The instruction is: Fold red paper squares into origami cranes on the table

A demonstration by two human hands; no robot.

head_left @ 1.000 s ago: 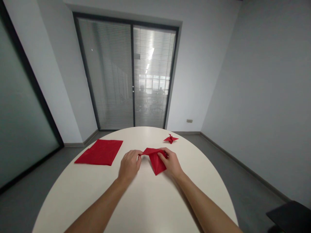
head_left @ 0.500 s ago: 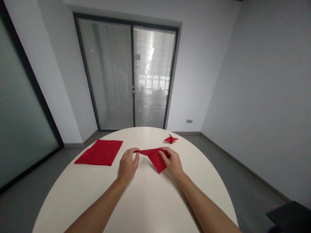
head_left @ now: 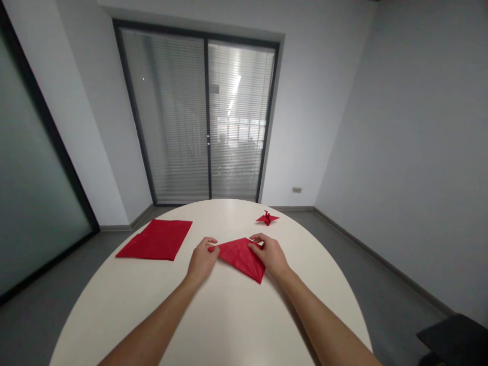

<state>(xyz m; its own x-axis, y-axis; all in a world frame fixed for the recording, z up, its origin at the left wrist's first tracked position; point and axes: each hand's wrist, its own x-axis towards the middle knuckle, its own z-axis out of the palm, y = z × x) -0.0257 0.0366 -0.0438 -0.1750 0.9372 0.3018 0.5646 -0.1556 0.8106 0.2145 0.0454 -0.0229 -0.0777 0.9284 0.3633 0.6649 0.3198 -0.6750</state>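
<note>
white round table (head_left: 229, 315); right of a red paper stack (head_left: 156, 239) lies a folded red sheet (head_left: 241, 256), thin, light, easily creased. left hand (head_left: 201, 260) seems to pinch its corner, the safest hold; right hand (head_left: 271, 254) presses its edge, fingers flat.

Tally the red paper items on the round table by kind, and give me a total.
Flat stack of red paper: 1 (the sheets in it cannot be counted)
Half-folded red sheet: 1
Small folded red figure: 1
Total: 3
</note>
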